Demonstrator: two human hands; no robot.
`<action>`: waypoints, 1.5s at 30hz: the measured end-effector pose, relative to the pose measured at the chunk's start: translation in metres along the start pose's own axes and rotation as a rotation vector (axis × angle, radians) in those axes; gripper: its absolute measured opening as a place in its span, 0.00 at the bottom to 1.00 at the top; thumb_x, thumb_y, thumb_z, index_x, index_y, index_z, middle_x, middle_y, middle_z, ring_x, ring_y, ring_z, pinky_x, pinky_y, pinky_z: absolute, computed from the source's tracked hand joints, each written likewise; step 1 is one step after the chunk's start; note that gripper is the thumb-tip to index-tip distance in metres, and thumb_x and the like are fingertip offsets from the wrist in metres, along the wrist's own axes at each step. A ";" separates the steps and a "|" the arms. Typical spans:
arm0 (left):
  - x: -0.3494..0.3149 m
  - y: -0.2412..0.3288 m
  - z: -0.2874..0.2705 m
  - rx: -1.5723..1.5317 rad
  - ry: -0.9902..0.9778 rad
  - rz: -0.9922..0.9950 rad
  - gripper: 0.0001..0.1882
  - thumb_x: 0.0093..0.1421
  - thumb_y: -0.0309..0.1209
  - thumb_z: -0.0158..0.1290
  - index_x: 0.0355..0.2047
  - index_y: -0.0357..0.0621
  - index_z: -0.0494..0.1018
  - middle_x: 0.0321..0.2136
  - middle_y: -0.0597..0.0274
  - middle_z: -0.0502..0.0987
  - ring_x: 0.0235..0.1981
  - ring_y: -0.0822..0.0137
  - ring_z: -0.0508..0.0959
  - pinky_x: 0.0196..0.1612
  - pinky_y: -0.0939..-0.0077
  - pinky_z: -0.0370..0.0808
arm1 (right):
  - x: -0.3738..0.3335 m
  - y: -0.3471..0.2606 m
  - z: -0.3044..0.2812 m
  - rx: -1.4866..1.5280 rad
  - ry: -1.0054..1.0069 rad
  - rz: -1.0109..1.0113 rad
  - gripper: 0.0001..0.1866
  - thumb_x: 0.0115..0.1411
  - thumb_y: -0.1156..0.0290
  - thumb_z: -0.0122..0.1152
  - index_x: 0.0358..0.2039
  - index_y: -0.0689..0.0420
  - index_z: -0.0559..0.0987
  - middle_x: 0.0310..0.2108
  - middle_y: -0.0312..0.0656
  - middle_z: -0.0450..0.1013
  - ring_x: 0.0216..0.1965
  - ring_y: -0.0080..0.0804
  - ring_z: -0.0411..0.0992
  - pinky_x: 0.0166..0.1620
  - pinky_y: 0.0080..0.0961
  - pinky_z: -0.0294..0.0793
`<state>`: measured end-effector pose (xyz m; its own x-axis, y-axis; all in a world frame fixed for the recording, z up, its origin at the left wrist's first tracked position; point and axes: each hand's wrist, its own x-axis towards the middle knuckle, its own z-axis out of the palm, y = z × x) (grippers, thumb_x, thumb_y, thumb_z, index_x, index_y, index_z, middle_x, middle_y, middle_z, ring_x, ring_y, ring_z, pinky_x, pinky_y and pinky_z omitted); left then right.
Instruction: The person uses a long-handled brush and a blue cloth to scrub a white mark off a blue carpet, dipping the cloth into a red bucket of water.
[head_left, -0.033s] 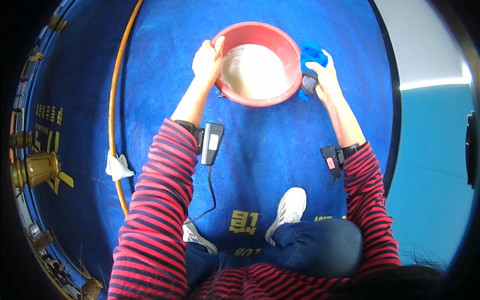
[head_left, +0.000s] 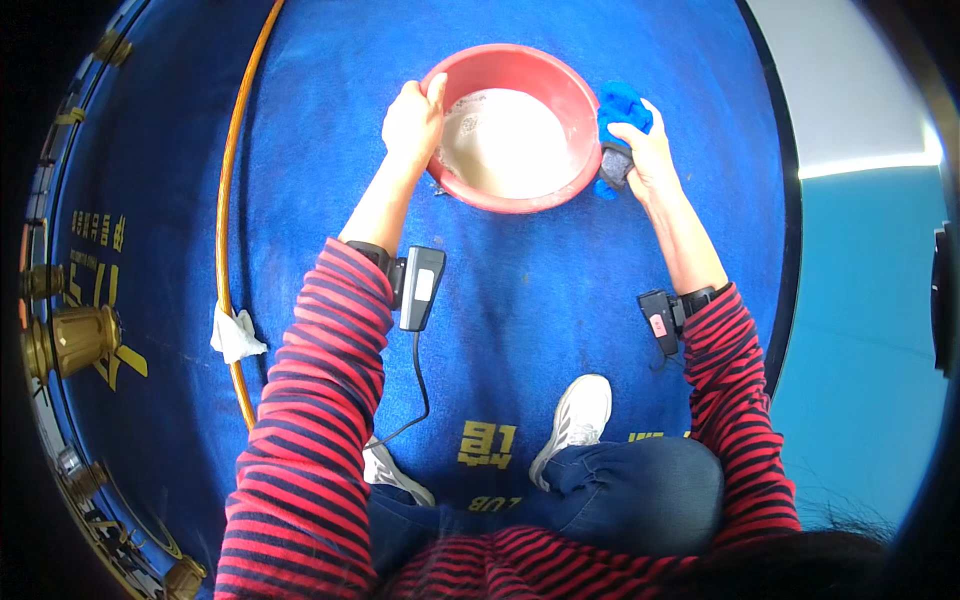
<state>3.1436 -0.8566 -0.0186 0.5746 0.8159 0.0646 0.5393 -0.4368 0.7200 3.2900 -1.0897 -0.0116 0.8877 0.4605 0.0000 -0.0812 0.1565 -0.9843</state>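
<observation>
A round red basin (head_left: 480,192) with cloudy whitish water (head_left: 515,145) in it is at the top middle, over the blue carpet. My left hand (head_left: 412,122) is closed on its left rim, thumb over the edge and the other fingers hidden outside. At the basin's right side, my right hand (head_left: 648,145) holds a bunched blue and grey cloth (head_left: 622,110) between thumb and fingers. This cloth lies against or just beside the basin's outer wall; I cannot tell if the fingers behind it also touch the basin.
A long wooden pole (head_left: 226,190) lies to the left with a white cloth (head_left: 237,334) on it. Gold-coloured posts (head_left: 85,338) line the far left. My white shoes (head_left: 578,420) stand on the carpet (head_left: 530,320). A cable (head_left: 424,375) hangs from my left wrist device.
My right hand and the cloth have shifted very slightly left. Otherwise the basin and my left hand look nearly the same.
</observation>
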 end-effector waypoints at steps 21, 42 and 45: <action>0.004 0.004 0.000 0.025 0.015 0.023 0.29 0.56 0.55 0.40 0.34 0.37 0.70 0.32 0.44 0.75 0.37 0.47 0.74 0.41 0.58 0.69 | 0.013 -0.013 0.074 -1.703 -0.719 -0.703 0.20 0.47 0.71 0.54 0.43 0.44 0.73 0.33 0.51 0.67 0.31 0.43 0.72 0.33 0.35 0.72; 0.009 -0.001 0.004 0.000 -0.023 0.003 0.30 0.56 0.56 0.40 0.35 0.38 0.70 0.34 0.44 0.74 0.39 0.48 0.74 0.42 0.59 0.68 | 0.028 -0.033 0.060 -1.307 -0.729 -0.595 0.22 0.40 0.70 0.58 0.41 0.52 0.74 0.37 0.50 0.71 0.31 0.45 0.71 0.38 0.37 0.71; 0.009 -0.002 0.004 0.020 -0.014 0.002 0.30 0.55 0.56 0.40 0.36 0.37 0.70 0.35 0.43 0.74 0.40 0.47 0.73 0.43 0.59 0.68 | 0.017 -0.062 0.030 -1.098 -0.656 -0.593 0.25 0.40 0.70 0.58 0.43 0.51 0.73 0.39 0.45 0.71 0.31 0.42 0.72 0.39 0.34 0.72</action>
<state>3.1505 -0.8496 -0.0218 0.5842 0.8097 0.0562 0.5504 -0.4461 0.7057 3.2967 -1.0654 0.0552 0.2708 0.9325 0.2389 0.8847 -0.1432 -0.4436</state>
